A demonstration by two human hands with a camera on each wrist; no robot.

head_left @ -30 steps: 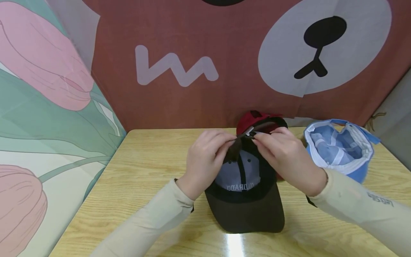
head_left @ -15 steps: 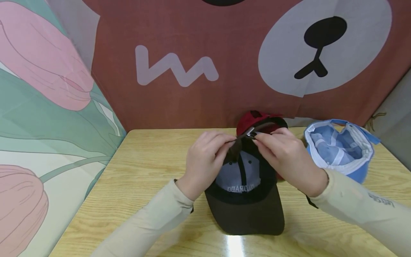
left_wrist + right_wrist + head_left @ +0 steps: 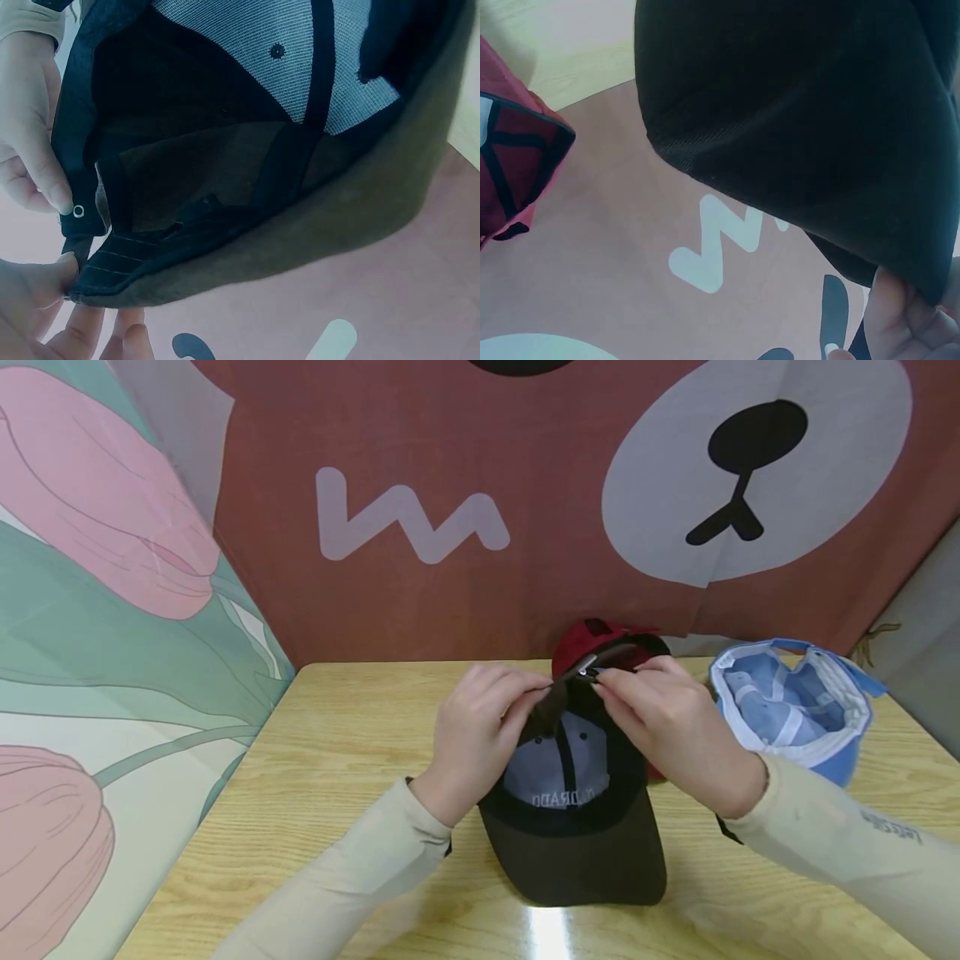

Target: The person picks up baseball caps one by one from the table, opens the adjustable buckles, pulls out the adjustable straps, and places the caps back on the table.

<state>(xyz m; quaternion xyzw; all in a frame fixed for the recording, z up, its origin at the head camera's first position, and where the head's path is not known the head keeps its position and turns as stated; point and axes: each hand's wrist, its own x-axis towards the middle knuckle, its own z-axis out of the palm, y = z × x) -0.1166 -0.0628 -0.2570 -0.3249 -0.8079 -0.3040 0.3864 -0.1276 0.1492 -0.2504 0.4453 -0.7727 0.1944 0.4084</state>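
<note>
A dark brown baseball cap (image 3: 577, 868) stands inside up, its brim toward the person and its grey-lined crown showing reversed lettering. My left hand (image 3: 476, 735) pinches one end of the back strap between thumb and fingers. Opposite it, my right hand (image 3: 675, 727) pinches the strap beside a small metal buckle (image 3: 585, 666). In the left wrist view, the right thumb lies by a metal eyelet (image 3: 79, 211) on the dark band. The cap's outer side fills much of the right wrist view, with fingertips (image 3: 900, 307) at its lower edge.
A red cap (image 3: 581, 643) sits behind the brown one, partly hidden by it. To the right, a light blue cap (image 3: 795, 743) lies with its opening up. All are on a wooden table (image 3: 360, 752) against a brown printed cloth (image 3: 420, 610).
Both hands keep their pinch on the strap at nearly the same spot. The cap's brim shifts only very slightly.
</note>
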